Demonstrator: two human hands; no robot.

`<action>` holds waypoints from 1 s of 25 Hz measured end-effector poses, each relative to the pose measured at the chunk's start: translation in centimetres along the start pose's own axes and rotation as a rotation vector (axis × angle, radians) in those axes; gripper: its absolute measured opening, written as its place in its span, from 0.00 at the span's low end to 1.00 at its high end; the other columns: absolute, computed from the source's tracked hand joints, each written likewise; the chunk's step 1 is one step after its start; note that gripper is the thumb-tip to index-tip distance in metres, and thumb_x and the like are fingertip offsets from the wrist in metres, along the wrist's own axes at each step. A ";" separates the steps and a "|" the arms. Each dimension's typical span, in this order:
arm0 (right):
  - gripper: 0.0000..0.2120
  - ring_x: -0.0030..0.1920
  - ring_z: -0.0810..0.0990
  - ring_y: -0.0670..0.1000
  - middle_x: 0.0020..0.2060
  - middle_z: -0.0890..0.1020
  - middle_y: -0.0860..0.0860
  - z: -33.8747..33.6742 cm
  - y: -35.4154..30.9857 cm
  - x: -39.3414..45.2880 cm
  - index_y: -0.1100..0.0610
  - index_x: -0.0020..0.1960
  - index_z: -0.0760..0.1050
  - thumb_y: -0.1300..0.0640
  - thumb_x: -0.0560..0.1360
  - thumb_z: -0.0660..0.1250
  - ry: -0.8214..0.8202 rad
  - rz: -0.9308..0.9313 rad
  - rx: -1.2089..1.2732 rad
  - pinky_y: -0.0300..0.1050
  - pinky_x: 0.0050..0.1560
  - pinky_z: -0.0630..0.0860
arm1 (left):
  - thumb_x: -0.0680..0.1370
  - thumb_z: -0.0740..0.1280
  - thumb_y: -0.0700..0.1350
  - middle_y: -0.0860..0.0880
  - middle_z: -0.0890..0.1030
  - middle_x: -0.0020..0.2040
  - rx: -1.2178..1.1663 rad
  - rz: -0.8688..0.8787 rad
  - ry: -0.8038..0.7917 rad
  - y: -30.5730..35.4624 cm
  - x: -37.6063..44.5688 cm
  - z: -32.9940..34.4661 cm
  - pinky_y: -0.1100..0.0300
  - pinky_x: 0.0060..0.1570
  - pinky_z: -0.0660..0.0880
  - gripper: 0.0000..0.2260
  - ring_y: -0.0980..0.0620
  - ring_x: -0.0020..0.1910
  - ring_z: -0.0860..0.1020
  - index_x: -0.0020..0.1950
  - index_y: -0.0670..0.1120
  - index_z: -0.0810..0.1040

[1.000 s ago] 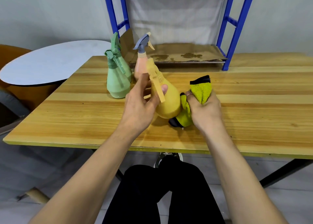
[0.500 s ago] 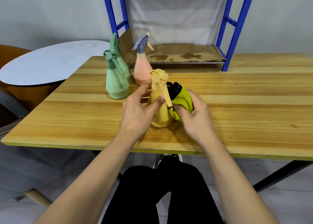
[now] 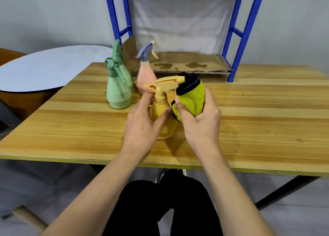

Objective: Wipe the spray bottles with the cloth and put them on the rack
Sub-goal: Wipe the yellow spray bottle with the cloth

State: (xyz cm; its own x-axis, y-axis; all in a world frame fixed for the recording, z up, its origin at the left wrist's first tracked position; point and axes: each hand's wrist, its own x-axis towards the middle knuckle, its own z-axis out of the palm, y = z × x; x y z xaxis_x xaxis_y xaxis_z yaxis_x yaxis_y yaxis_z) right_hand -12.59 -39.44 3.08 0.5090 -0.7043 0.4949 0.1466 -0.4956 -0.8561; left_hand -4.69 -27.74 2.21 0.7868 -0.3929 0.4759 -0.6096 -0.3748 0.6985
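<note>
Head view, four spray bottles (image 3: 162,111), one cloth (image 3: 191,97), two hands (image 3: 142,128).

3 bottles (image 3: 122,86) stand on the table (image 3: 71,128), left of the rack (image 3: 238,39); held bottle (image 3: 164,118) nearest

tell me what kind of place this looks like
Probably a plain workroom or storage corner: a wooden plank table, a blue metal rack lined with stained cardboard against a bare grey wall.

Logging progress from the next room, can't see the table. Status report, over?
Left hand grips yellow bottle upright on table. Right hand holds cloth against its neck. Rack shelf holds no bottles; nothing blocks it.
</note>
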 end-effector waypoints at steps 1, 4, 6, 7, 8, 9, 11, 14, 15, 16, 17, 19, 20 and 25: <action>0.25 0.53 0.78 0.41 0.57 0.80 0.49 -0.2 -0.1 0.2 0.53 0.67 0.75 0.57 0.72 0.77 -0.018 -0.043 -0.033 0.28 0.49 0.74 | 0.78 0.71 0.58 0.56 0.82 0.59 -0.015 0.014 -0.021 -0.4 -0.1 -0.1 0.53 0.53 0.78 0.19 0.56 0.54 0.79 0.66 0.55 0.72; 0.28 0.55 0.76 0.36 0.59 0.77 0.48 -1.3 -0.2 0.3 0.53 0.70 0.73 0.60 0.73 0.76 -0.042 -0.090 -0.152 0.27 0.50 0.73 | 0.78 0.71 0.59 0.58 0.81 0.59 -0.027 0.013 -0.009 -0.7 -0.1 0.0 0.54 0.53 0.78 0.19 0.57 0.55 0.78 0.65 0.55 0.73; 0.29 0.60 0.76 0.47 0.62 0.76 0.50 -2.7 0.6 0.2 0.51 0.72 0.70 0.58 0.73 0.75 -0.023 -0.057 -0.350 0.41 0.56 0.75 | 0.78 0.71 0.60 0.60 0.77 0.59 -0.025 -0.013 0.010 -0.7 -0.1 0.0 0.54 0.54 0.78 0.20 0.57 0.56 0.77 0.65 0.56 0.72; 0.30 0.62 0.74 0.51 0.64 0.75 0.51 -3.4 1.2 0.1 0.51 0.73 0.70 0.57 0.73 0.75 -0.024 -0.044 -0.489 0.46 0.59 0.74 | 0.78 0.71 0.61 0.61 0.75 0.58 -0.026 -0.027 0.011 -0.7 -0.1 0.1 0.54 0.55 0.78 0.20 0.57 0.56 0.76 0.66 0.56 0.71; 0.32 0.63 0.73 0.54 0.65 0.74 0.53 -4.1 1.8 0.0 0.51 0.73 0.69 0.56 0.72 0.76 -0.052 -0.041 -0.642 0.51 0.62 0.73 | 0.77 0.71 0.61 0.61 0.74 0.58 -0.026 -0.039 0.015 -0.7 -0.1 0.2 0.53 0.55 0.78 0.21 0.57 0.57 0.76 0.66 0.56 0.71; 0.34 0.65 0.71 0.57 0.66 0.73 0.53 -4.6 2.2 -0.2 0.50 0.74 0.69 0.53 0.71 0.77 -0.114 -0.034 -0.791 0.55 0.64 0.72 | 0.77 0.72 0.61 0.61 0.74 0.58 -0.023 -0.048 0.021 -0.7 0.0 0.3 0.52 0.55 0.78 0.22 0.56 0.57 0.76 0.66 0.56 0.71; 0.40 0.68 0.69 0.59 0.70 0.70 0.54 -5.3 2.6 -0.9 0.45 0.77 0.63 0.40 0.70 0.75 -0.321 0.037 -0.971 0.58 0.67 0.67 | 0.77 0.72 0.62 0.59 0.74 0.59 -0.016 -0.063 0.026 -0.8 0.1 0.4 0.51 0.55 0.78 0.23 0.55 0.57 0.76 0.66 0.55 0.71; 0.40 0.75 0.63 0.56 0.76 0.64 0.49 -6.7 2.5 -1.0 0.37 0.79 0.55 0.27 0.71 0.62 -0.476 0.094 -0.883 0.57 0.73 0.60 | 0.78 0.70 0.61 0.55 0.77 0.66 -0.059 -0.073 -0.009 -1.5 0.0 0.1 0.50 0.59 0.78 0.24 0.54 0.61 0.76 0.70 0.54 0.70; 0.34 0.76 0.62 0.54 0.77 0.63 0.47 -7.3 2.5 -0.6 0.36 0.78 0.59 0.29 0.74 0.61 -0.454 0.019 -0.817 0.55 0.75 0.58 | 0.79 0.69 0.58 0.53 0.76 0.68 -0.082 -0.072 -0.032 -1.9 -0.1 -0.1 0.47 0.62 0.77 0.24 0.53 0.63 0.76 0.73 0.54 0.69; 0.28 0.76 0.62 0.51 0.77 0.64 0.45 -7.7 2.7 -0.2 0.37 0.76 0.64 0.34 0.78 0.60 -0.443 -0.085 -0.782 0.51 0.76 0.55 | 0.81 0.69 0.56 0.52 0.76 0.70 -0.092 -0.067 -0.060 -2.3 -0.1 -0.3 0.45 0.65 0.77 0.24 0.52 0.65 0.76 0.75 0.54 0.68; 0.23 0.76 0.62 0.49 0.76 0.65 0.43 -8.0 3.1 0.3 0.37 0.74 0.68 0.38 0.80 0.60 -0.470 -0.171 -0.777 0.47 0.76 0.52 | 0.81 0.70 0.52 0.51 0.75 0.72 -0.083 -0.061 -0.090 -2.6 -0.2 -0.4 0.43 0.67 0.75 0.26 0.51 0.68 0.75 0.77 0.53 0.66; 0.20 0.77 0.62 0.46 0.76 0.67 0.41 -8.0 4.5 0.9 0.36 0.73 0.70 0.39 0.81 0.59 -0.602 -0.189 -0.794 0.45 0.75 0.50 | 0.80 0.71 0.49 0.51 0.72 0.76 -0.056 -0.081 -0.145 -2.9 -0.3 -0.5 0.43 0.70 0.74 0.31 0.51 0.71 0.73 0.80 0.52 0.63; 0.21 0.76 0.63 0.46 0.76 0.68 0.41 -8.0 5.3 0.9 0.35 0.73 0.69 0.39 0.81 0.58 -0.637 -0.141 -0.802 0.45 0.76 0.52 | 0.79 0.72 0.49 0.51 0.71 0.77 -0.056 -0.086 -0.161 -3.0 -0.3 -0.4 0.44 0.71 0.73 0.32 0.51 0.72 0.73 0.81 0.52 0.63; 0.20 0.72 0.70 0.50 0.72 0.73 0.44 -7.8 7.1 0.8 0.37 0.72 0.71 0.40 0.80 0.59 -0.440 -0.076 -0.801 0.52 0.75 0.60 | 0.76 0.72 0.57 0.53 0.73 0.75 -0.048 -0.014 -0.206 -1.7 1.7 1.6 0.47 0.66 0.77 0.33 0.53 0.69 0.75 0.80 0.54 0.65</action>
State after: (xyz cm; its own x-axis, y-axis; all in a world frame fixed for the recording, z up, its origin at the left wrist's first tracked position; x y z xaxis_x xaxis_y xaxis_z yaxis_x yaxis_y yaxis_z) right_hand -17.75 -47.49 -1.46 0.8231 -0.4796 0.3040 -0.3554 -0.8527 -0.3829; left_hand -2.44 -29.11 1.02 0.7562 -0.5528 0.3501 -0.5894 -0.3429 0.7315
